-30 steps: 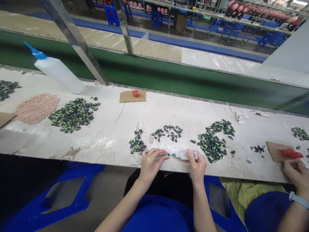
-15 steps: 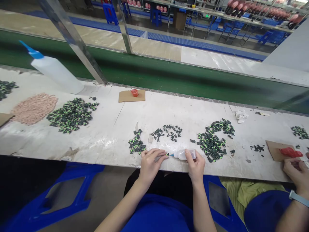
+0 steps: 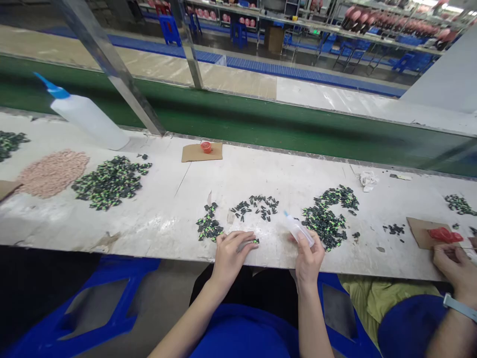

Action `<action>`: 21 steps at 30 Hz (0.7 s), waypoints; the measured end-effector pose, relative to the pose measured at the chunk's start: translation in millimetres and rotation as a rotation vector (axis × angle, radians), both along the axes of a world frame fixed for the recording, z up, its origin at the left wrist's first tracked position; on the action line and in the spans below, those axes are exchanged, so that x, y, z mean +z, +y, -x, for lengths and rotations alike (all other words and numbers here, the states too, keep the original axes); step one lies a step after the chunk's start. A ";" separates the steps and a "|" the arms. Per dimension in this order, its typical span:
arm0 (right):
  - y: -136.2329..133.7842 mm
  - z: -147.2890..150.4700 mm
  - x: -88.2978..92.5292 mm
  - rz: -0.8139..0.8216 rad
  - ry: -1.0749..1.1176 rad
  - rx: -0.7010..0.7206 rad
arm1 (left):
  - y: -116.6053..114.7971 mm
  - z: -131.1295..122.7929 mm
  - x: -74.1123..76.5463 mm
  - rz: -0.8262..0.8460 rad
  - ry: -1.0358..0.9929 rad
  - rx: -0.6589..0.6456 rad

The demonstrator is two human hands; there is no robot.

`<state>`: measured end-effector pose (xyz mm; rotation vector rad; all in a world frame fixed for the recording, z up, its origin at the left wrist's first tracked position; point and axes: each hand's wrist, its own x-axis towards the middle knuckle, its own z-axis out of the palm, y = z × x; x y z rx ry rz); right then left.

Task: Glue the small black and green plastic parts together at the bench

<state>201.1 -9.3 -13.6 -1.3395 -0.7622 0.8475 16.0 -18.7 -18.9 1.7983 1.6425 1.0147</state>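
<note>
Two bare hands work at the near edge of a long white table [image 3: 164, 219]. The left hand [image 3: 228, 251] is pinched, its thumb and fingertips gripping a small black-and-green piece [image 3: 255, 241] that pokes out to the right, just above the tabletop. The right hand [image 3: 310, 253] is curled around a small squeeze bottle [image 3: 299, 232], thumb along its side; the bottle tilts, with its blue tip [image 3: 286, 214] pointing up and to the left, apart from the piece. This bottle is translucent and whitish, and its fill level cannot be told. Farther left, near the back edge, stands a large white bottle [image 3: 91, 120] with a blue nozzle; its contents are hidden. Near the table's back edge, a small red cup [image 3: 205, 147] sits on a flat cardboard piece [image 3: 191, 153]; what it contains is too small to make out. Black-and-green parts lie in a small heap [image 3: 209, 226] beside the left hand and a bigger heap [image 3: 324, 223] beside the right, with loose black bits [image 3: 257, 206] scattered between. At far right, a co-worker's hand [image 3: 452, 263] with bent fingers is near a red object [image 3: 445, 234] on cardboard.
</note>
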 end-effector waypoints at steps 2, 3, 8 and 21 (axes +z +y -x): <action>2.6 1.0 0.4 -0.019 -0.005 0.013 | 5.6 6.8 3.7 -0.023 0.041 0.000; 4.4 2.1 0.3 -0.024 -0.023 0.016 | 9.7 11.0 6.1 -0.042 0.071 0.025; 13.7 8.0 -5.6 -0.009 -0.174 -0.017 | 33.3 26.1 18.2 -0.058 0.250 0.191; -25.2 25.9 4.9 -0.488 -0.775 0.103 | 30.4 14.0 21.7 -0.009 0.157 -0.109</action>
